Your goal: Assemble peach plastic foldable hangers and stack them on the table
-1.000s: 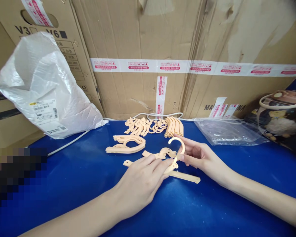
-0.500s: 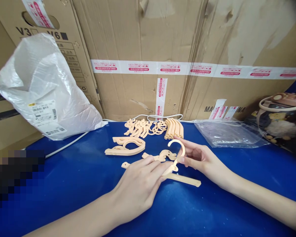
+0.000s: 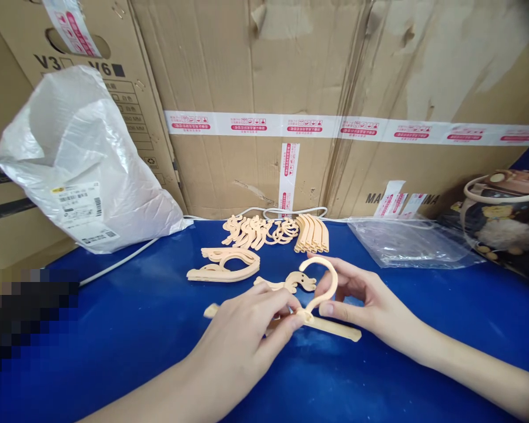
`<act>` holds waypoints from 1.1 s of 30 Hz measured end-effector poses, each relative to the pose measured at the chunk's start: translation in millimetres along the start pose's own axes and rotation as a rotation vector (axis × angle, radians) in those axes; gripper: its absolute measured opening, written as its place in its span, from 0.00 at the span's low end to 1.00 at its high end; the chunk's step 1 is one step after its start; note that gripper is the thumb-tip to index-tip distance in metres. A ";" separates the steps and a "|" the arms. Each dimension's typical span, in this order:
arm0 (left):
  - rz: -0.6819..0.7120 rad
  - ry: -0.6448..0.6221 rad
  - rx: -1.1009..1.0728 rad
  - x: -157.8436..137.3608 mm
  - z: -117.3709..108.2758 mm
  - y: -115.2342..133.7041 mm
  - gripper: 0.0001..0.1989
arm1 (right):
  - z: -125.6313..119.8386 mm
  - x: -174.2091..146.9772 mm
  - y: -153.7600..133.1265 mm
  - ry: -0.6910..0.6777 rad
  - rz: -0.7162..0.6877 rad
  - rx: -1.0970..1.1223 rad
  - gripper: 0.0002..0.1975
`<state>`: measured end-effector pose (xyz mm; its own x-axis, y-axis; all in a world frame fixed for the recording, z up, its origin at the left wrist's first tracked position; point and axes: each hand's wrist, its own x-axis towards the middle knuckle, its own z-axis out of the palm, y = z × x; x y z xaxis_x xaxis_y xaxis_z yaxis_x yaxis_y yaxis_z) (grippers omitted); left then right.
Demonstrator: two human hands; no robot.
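Hook (image 3: 334, 282) now lower, "V6" (image 3: 106, 69) on carton (image 3: 130, 50)

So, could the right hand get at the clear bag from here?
Likely yes: the right hand is close by, and nothing seems to stand between it and the clear bag. It's at the hook, though, and would have to leave that first.

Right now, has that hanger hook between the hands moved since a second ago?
Yes, slightly: judged against the stacked curved hanger arms lying behind it, the hanger hook has come nearer the camera.
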<state>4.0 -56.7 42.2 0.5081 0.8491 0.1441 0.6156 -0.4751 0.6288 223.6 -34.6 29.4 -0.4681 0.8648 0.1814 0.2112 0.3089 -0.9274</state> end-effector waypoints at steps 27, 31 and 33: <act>-0.307 -0.091 -0.769 16.5 -2.7 -20.7 0.24 | -0.5 -7.2 4.8 -0.204 -0.257 -0.770 0.15; -0.339 -0.154 -0.830 15.4 -1.5 -22.1 0.25 | 1.6 -7.4 3.9 -0.170 -0.305 -0.837 0.16; -0.371 -0.198 -0.866 14.6 -1.3 -21.6 0.24 | 1.7 -7.6 3.8 -0.152 -0.328 -0.853 0.16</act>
<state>-2.6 -33.7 31.7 0.5115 0.8192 -0.2593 0.1395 0.2186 0.9658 226.6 -40.6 23.9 -0.7113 0.6397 0.2913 0.5798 0.7683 -0.2713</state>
